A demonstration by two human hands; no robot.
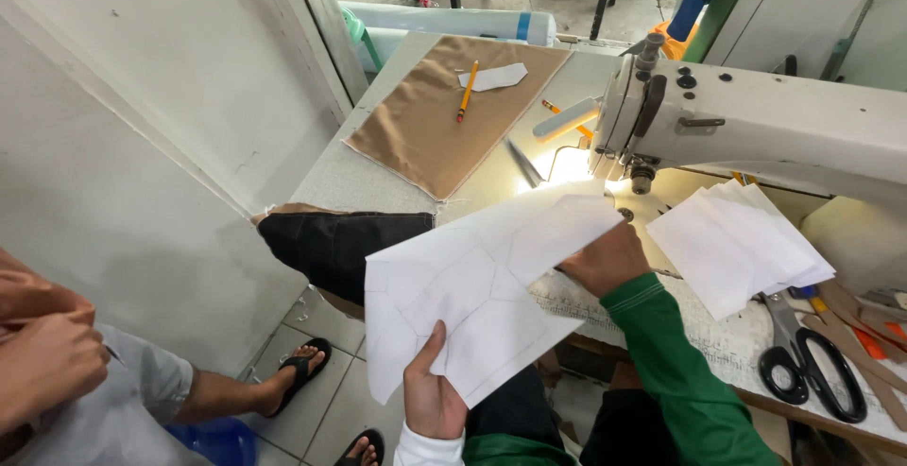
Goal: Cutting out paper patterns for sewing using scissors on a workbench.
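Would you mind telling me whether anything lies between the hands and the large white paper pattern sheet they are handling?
Nothing visible does. The left hand already grips the large white paper pattern sheet at its lower edge, thumb on top. The right hand sits at the sheet's far right edge, partly hidden under it, so its grip is unclear.

pale wall (142,97), grey tiled floor (321,400), speckled worktable (350,182)

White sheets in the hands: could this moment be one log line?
left hand: grips white sheets | right hand: under sheets | sewing machine behind
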